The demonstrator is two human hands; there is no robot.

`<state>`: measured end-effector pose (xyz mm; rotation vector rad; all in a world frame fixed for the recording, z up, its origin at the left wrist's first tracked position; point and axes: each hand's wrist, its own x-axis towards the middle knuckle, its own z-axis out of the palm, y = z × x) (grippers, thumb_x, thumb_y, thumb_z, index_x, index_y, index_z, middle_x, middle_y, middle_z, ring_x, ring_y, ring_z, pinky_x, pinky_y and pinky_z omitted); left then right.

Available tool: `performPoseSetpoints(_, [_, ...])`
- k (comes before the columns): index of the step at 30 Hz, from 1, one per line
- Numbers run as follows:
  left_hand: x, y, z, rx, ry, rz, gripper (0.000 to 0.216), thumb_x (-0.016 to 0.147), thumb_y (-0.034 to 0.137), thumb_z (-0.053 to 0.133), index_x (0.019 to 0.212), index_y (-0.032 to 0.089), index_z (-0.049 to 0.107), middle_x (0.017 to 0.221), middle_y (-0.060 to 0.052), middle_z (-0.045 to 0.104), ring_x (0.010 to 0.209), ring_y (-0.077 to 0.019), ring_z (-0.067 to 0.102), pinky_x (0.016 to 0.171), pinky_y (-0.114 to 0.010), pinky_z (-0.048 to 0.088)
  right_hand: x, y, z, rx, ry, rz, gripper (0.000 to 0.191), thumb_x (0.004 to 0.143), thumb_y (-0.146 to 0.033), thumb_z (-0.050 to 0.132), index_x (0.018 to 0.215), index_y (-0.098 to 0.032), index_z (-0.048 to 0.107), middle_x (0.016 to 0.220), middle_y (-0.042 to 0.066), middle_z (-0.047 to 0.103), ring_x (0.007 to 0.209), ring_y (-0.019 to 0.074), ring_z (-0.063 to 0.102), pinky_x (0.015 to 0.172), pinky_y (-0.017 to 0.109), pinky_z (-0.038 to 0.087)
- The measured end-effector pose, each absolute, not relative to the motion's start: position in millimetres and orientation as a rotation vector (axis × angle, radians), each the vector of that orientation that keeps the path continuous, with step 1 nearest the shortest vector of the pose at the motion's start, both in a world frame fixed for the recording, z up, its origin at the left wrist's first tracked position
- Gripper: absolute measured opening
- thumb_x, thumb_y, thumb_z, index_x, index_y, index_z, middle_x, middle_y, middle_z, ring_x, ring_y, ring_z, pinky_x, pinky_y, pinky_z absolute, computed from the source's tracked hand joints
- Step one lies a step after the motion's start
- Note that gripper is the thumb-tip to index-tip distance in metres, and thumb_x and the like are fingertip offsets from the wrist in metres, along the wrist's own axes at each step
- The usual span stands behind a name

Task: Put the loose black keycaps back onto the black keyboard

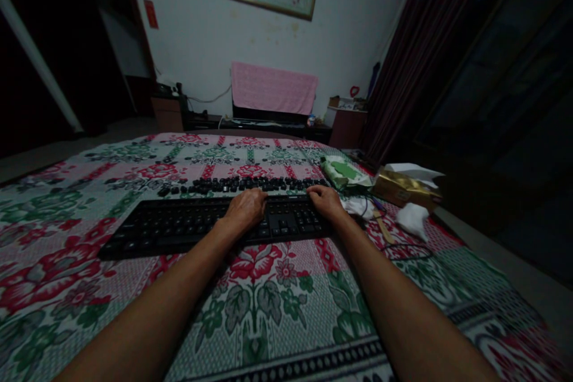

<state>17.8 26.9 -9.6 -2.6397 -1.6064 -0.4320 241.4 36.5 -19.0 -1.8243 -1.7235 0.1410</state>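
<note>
- Step, likely: handling keyboard (179,221); small black pieces (250,184) lined behind.
- Left hand (248,206), right hand (329,202) at it; can't tell either grip.
- Next: probably needs fingertip precision.

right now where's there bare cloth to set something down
Bare cloth: between the forearms, nearer than the keyboard; and beyond the black keycaps. Crowded: right of the right hand, with green packet, gold box, white wad.
</note>
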Motion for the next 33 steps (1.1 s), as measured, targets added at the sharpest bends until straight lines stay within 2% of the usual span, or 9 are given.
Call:
performPoseSetpoints(4, [19.9, 27.5, -9.5, -2.641, -1.555, -0.454, 0.03, 0.08, 0.022, 0.031, 0.091, 0.018, 0.059, 0.089, -0.008, 0.058, 0.084, -0.0174, 0.055, 0.073, -0.027, 0.042, 255.4, 43.6, -20.9, -1.86, -1.595, 0.017, 0.03, 0.072, -0.019, 0.04, 0.091, -0.017, 0.063, 0.092, 0.002, 0.065, 0.086, 0.0127, 0.057, 0.08, 0.021, 0.039])
performPoseSetpoints(10, [26.2, 26.7, -12.5, -2.798, -1.372, -0.546, 0.028, 0.079, 0.019, 0.033, 0.092, 0.018, 0.058, 0.093, -0.006, 0.056, 0.092, -0.0146, 0.052, 0.082, -0.025, 0.04, 279.6, 58.6, -23.9, -2.045, -1.598, -0.162, 0.035, 0.069, -0.014, 0.04, 0.096, -0.014, 0.062, 0.093, 0.006, 0.064, 0.088, 0.0163, 0.057, 0.081, 0.024, 0.038])
performPoseSetpoints(18, [25.4, 27.4, -20.0, -2.756, -1.299, -0.618, 0.029, 0.08, 0.02, 0.032, 0.091, 0.018, 0.058, 0.094, -0.006, 0.056, 0.092, -0.0147, 0.052, 0.083, -0.025, 0.041, 282.3, 74.2, -24.4, -2.151, -1.759, -0.212, 0.033, 0.07, -0.019, 0.044, 0.098, -0.022, 0.062, 0.092, 0.006, 0.06, 0.084, 0.0186, 0.056, 0.075, 0.027, 0.039])
performPoseSetpoints(26, [26.1, 26.9, -20.6, -2.744, -1.307, -0.604, 0.029, 0.08, 0.02, 0.032, 0.092, 0.017, 0.058, 0.095, -0.007, 0.056, 0.092, -0.0155, 0.052, 0.083, -0.026, 0.04, 282.8, 80.9, -22.5, -2.205, -1.818, -0.197, 0.03, 0.072, -0.021, 0.044, 0.095, -0.02, 0.062, 0.085, 0.008, 0.06, 0.079, 0.0203, 0.056, 0.07, 0.029, 0.039])
performPoseSetpoints(33, [26.9, 26.5, -17.1, -2.757, -1.354, -0.577, 0.029, 0.08, 0.02, 0.033, 0.093, 0.017, 0.058, 0.094, -0.007, 0.056, 0.093, -0.0158, 0.051, 0.083, -0.026, 0.04, 272.3, 63.6, -14.0, -2.08, -1.752, -0.22, 0.028, 0.072, -0.027, 0.046, 0.092, -0.014, 0.062, 0.097, 0.012, 0.056, 0.082, 0.0191, 0.054, 0.07, 0.026, 0.039])
